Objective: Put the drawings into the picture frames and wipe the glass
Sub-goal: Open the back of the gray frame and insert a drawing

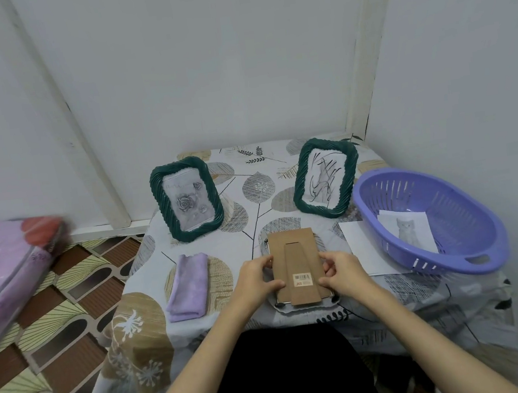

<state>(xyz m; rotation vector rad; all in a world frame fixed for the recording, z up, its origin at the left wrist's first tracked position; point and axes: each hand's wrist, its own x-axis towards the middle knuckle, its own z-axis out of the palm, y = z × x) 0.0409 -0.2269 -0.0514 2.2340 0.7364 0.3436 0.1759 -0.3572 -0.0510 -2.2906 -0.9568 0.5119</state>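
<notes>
Head view: both hands [297,276] grip the face-down frame's [295,257] side edges.

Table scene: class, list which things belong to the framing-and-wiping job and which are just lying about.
Belong: face-down frame held by left hand and right hand; two green frames; cat drawing; purple cloth; basket.
Lying about: pink bundle.

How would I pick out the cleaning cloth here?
Look at the small table with the leaf-patterned cover. Near its front left lies a folded cloth, left of the person's left hand. It is the only soft, pale purple thing there; the purple basket is plastic.
</notes>
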